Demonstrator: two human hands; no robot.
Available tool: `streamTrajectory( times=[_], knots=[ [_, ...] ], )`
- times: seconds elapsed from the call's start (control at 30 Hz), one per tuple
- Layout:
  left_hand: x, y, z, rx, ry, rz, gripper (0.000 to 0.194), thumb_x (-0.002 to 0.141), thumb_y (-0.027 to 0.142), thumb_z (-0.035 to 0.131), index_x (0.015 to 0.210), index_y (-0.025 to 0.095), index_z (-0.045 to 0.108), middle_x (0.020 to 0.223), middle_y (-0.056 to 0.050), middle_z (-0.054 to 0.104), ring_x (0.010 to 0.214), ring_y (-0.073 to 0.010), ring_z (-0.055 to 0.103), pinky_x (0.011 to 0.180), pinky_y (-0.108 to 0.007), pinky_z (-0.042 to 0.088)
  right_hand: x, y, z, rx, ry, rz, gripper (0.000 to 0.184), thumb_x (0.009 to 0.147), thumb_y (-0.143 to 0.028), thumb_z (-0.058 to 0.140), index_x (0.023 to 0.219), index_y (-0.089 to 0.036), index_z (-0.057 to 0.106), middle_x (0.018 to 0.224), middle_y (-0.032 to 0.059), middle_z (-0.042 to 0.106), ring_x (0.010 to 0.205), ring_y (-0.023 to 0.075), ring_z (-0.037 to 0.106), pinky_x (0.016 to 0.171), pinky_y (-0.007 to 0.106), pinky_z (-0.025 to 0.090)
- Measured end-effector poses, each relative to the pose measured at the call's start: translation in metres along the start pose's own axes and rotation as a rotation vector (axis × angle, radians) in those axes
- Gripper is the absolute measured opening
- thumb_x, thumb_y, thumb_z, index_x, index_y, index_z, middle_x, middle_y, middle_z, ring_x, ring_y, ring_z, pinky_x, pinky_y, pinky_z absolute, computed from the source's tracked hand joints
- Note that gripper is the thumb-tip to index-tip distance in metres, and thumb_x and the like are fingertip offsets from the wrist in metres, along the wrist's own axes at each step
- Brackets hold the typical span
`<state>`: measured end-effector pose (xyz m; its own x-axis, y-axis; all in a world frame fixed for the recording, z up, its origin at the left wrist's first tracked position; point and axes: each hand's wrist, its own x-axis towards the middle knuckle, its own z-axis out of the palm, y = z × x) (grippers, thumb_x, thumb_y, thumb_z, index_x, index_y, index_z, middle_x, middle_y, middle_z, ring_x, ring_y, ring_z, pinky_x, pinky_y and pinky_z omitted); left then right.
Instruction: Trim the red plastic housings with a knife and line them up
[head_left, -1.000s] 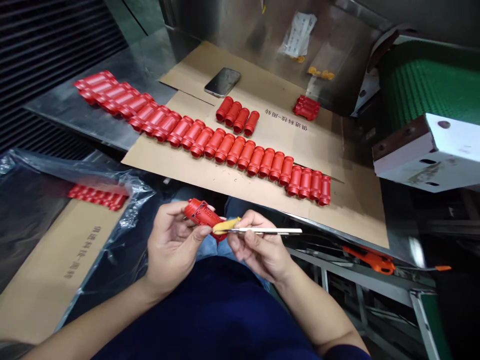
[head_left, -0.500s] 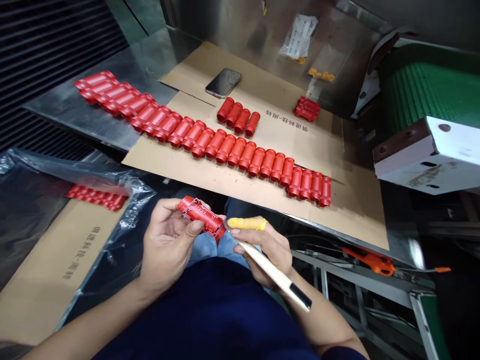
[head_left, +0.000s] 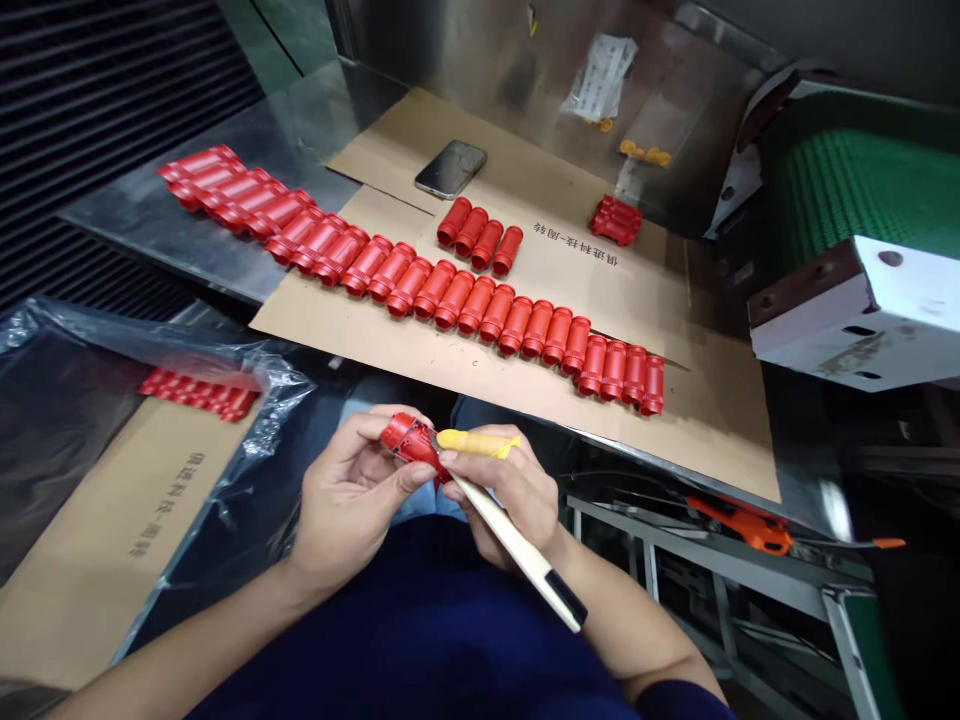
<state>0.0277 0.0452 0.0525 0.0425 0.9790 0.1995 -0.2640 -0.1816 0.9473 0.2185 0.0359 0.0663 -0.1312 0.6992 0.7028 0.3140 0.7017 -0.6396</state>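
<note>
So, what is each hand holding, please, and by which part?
The left hand holds a red part by its sides; the right hand, a pale tool near its front end.

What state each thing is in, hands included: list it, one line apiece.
Left hand: closed on held part
Right hand: closed on pale tool
Held part: red, tilted
Pale tool: slanted, black end away from held part
Yellow finger cover: worn, right hand
Long red row: parts lying side by side
Short red row: four parts, lying
Phone: flat, screen dark
Green belt: moving or stopped, cannot tell
</note>
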Motion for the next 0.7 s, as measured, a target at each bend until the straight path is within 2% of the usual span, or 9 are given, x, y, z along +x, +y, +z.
streamTrajectory(
  times=[0.4, 0.57, 0.7],
  knots=[
    [0.0, 0.002, 0.004, 0.036, 0.012, 0.002, 0.026, 0.091, 0.011, 0.095, 0.107, 0.023, 0.078, 0.114, -0.006, 0.076, 0.098, -0.0192, 0.076, 0.083, -0.028, 0.067, -0.002, -0.004, 0.0, 0.0, 0.002, 0.038, 0.026, 0.113, -0.017, 0.07, 0.138, -0.018, 0.076, 0.117, 0.0145, 0.085, 0.11, 0.0285, 0.084, 0.094, 0.045, 0.074],
    [-0.002, 0.001, 0.006, 0.058, 0.061, -0.016, 0.026, 0.091, 0.017, 0.097, 0.106, 0.024, 0.078, 0.113, -0.006, 0.076, 0.102, -0.0221, 0.078, 0.089, -0.032, 0.069, -0.004, -0.011, -0.002, 0.011, -0.005, 0.09, 0.029, 0.11, -0.012, 0.07, 0.138, -0.018, 0.074, 0.118, 0.0153, 0.085, 0.113, 0.0298, 0.083, 0.097, 0.048, 0.073],
    [-0.001, 0.0, 0.005, 0.036, 0.053, -0.025, 0.025, 0.091, 0.018, 0.097, 0.106, 0.024, 0.077, 0.112, -0.006, 0.077, 0.102, -0.0214, 0.078, 0.091, -0.032, 0.069, -0.003, -0.011, -0.005, 0.041, -0.009, 0.11, 0.024, 0.114, -0.019, 0.068, 0.136, -0.019, 0.075, 0.118, 0.0162, 0.085, 0.112, 0.0299, 0.083, 0.096, 0.049, 0.073]
  ],
)
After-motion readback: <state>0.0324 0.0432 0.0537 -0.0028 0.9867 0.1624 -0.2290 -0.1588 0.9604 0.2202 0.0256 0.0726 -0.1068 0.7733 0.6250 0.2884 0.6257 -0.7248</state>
